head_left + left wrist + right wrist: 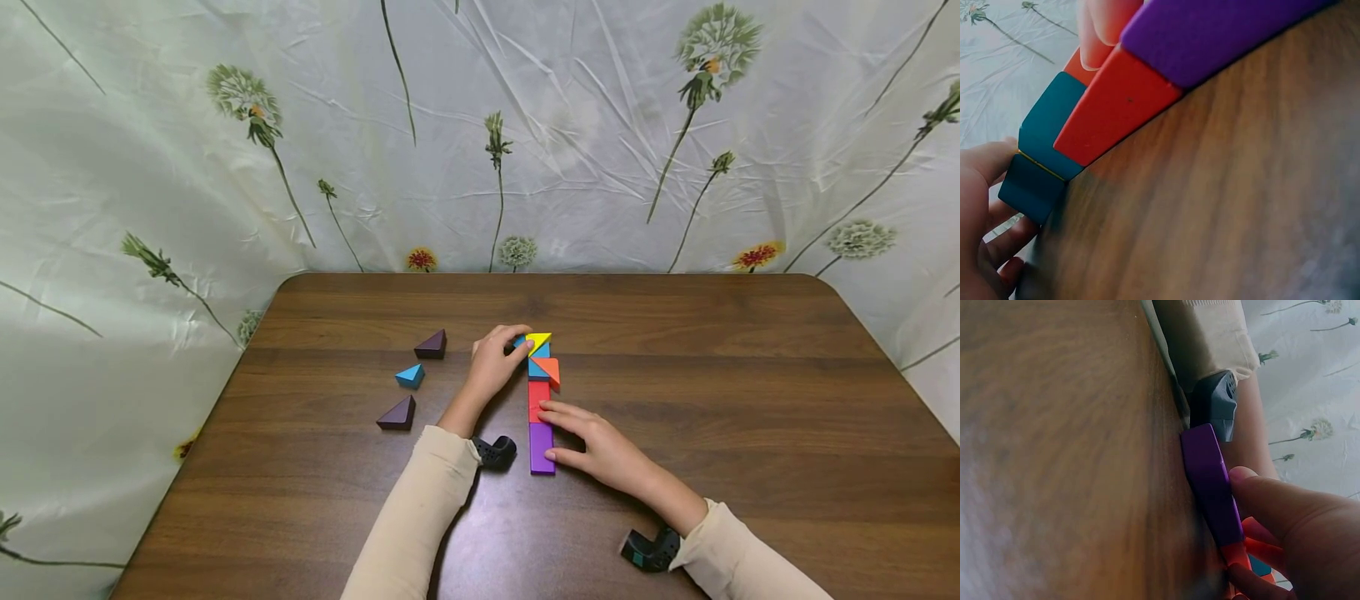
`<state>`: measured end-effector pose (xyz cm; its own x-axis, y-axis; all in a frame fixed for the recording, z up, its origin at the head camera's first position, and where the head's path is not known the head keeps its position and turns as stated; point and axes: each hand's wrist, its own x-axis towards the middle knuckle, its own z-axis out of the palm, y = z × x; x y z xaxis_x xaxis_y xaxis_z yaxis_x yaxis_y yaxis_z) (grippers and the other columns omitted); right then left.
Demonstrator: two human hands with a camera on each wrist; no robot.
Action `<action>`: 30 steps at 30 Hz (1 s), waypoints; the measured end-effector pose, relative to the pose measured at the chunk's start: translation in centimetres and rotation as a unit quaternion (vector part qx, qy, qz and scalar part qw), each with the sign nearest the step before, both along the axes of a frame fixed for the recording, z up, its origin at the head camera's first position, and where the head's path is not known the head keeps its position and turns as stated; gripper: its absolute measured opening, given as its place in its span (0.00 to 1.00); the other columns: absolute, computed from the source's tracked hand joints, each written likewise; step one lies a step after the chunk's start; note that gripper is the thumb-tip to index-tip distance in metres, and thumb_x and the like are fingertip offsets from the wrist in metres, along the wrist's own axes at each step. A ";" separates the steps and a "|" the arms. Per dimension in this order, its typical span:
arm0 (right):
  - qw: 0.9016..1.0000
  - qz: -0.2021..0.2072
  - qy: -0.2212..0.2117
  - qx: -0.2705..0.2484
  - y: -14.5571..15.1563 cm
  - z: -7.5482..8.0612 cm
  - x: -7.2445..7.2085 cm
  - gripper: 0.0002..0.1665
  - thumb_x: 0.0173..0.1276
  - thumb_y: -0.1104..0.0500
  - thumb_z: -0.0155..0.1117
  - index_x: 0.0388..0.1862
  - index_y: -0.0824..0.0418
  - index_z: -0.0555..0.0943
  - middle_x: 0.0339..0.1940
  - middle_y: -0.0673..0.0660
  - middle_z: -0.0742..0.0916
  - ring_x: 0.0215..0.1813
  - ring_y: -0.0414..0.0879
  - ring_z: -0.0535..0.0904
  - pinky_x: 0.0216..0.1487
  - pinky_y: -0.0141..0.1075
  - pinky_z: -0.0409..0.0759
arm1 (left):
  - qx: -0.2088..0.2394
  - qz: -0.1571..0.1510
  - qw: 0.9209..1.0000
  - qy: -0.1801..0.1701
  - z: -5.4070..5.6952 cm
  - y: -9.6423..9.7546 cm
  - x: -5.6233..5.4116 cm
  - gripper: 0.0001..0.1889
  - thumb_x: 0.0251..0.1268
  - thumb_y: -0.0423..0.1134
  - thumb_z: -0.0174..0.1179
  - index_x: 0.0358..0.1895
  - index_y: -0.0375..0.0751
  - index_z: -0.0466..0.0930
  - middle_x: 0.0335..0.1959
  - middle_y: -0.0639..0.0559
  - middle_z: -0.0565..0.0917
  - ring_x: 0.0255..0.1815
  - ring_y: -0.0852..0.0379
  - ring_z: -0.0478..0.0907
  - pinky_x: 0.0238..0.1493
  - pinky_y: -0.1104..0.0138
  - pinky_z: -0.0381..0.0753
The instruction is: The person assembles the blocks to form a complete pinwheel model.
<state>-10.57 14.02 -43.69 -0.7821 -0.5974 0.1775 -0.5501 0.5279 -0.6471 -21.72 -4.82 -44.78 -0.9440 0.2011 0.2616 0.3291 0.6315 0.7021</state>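
A column of coloured blocks runs away from me along the table. Nearest is a purple block (542, 454), then a red block (536, 393), blue triangular blocks (536, 372) with an orange triangle (551, 367) at their right, and a yellow triangle (538, 340) at the far end. My left hand (491, 360) pinches a small blue block (1032, 187) between thumb and fingers, against the column's far left side. My right hand (606, 450) lies along the right side, fingertips on the red block and thumb at the purple block's edge (1210, 481).
Left of the column lie two dark purple triangular blocks (432, 345) and a blue one (410, 376). The brown wooden table (712, 358) ends at a flowered cloth (585, 167) behind. Both wrists carry black camera devices (651, 550).
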 end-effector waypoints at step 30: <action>1.000 0.001 0.014 -0.013 0.0 -0.1 0.0 0.31 0.57 0.52 0.65 0.59 0.60 0.72 0.62 0.53 0.72 0.62 0.49 0.66 0.57 0.45 0.65 | 0.004 -0.014 1.000 -0.012 0.2 -0.1 0.0 0.16 0.62 0.47 0.55 0.52 0.48 0.78 0.47 0.54 0.78 0.43 0.59 0.74 0.51 0.55 0.59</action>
